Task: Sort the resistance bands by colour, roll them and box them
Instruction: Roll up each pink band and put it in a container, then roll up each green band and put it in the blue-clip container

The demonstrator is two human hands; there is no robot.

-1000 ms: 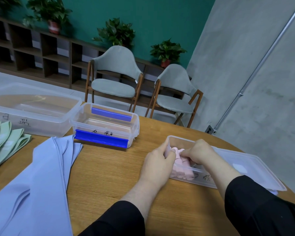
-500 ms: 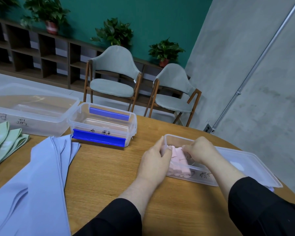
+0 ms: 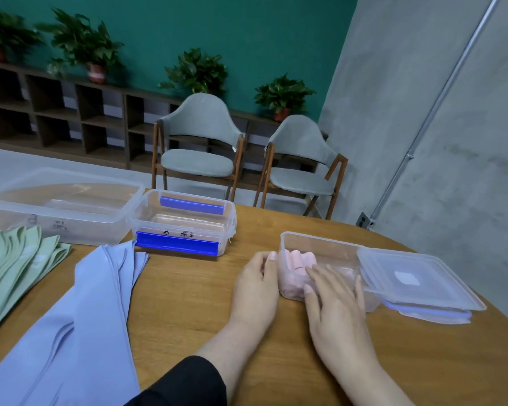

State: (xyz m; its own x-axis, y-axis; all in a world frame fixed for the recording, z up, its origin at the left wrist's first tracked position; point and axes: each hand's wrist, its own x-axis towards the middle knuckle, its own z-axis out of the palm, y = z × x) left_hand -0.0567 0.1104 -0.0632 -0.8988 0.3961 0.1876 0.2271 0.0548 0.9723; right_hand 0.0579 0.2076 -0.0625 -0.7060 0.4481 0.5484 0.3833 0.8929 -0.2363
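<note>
Rolled pink bands [image 3: 301, 260] lie packed in the left end of a small clear box [image 3: 329, 246] at the table's right. My left hand [image 3: 257, 288] rests against the box's left wall, fingers straight. Flat against the box's near wall is my right hand [image 3: 333, 300], fingers spread and holding nothing. Unrolled blue bands [image 3: 79, 323] lie spread across the left of the table, and green bands [image 3: 15, 265] are stacked at the far left.
A blue-clipped clear box [image 3: 185, 222] stands at centre back with a larger clear tub [image 3: 59, 205] to its left. Clear lids [image 3: 417, 281] lean on the pink box's right end. The table edge curves away at right; two chairs stand behind.
My right hand has come out of the pink box and now lies flat against its near side. The left hand stays at the box's left wall.
</note>
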